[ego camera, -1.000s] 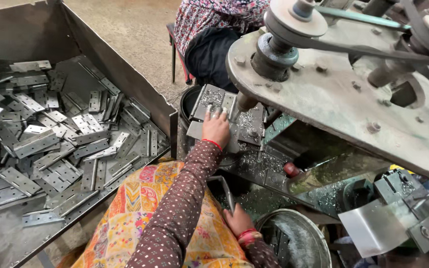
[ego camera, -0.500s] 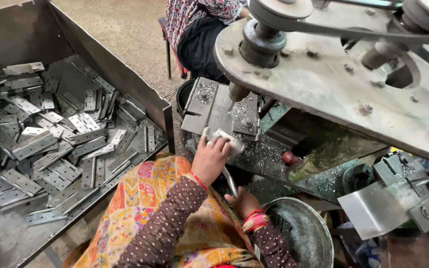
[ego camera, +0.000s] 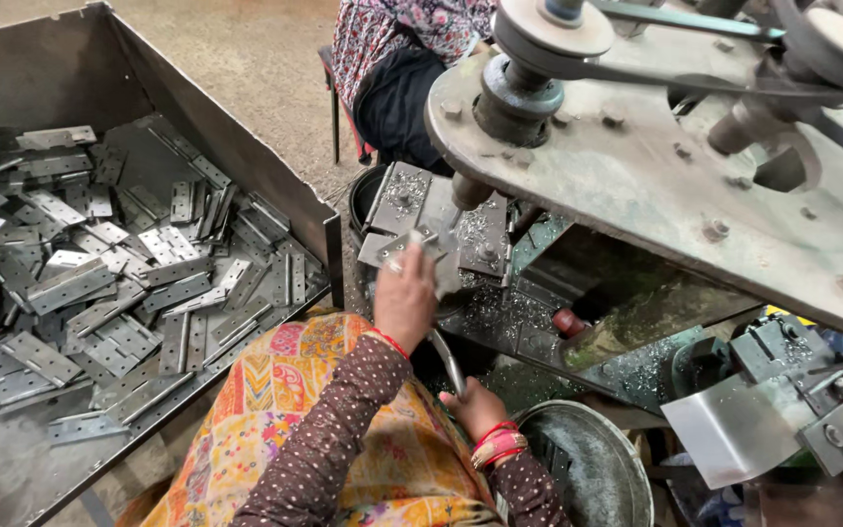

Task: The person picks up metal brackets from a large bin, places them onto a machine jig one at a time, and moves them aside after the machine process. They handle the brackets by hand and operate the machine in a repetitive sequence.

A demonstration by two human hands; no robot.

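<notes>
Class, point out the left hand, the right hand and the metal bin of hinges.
left hand [ego camera: 405, 295], head view, back of hand
right hand [ego camera: 475, 408], head view, knuckles
metal bin [ego camera: 246, 161], head view, right wall

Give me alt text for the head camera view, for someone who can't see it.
A person's left hand holds a metal hinge plate at a drill press's work table, while the right hand grips a curved lever. A large metal bin of hinge plates sits to the left.

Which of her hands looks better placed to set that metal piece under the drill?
Probably the left hand: it holds the hinge plate at the jig beneath the spindle. The right hand sits lower, gripping the lever.
</notes>
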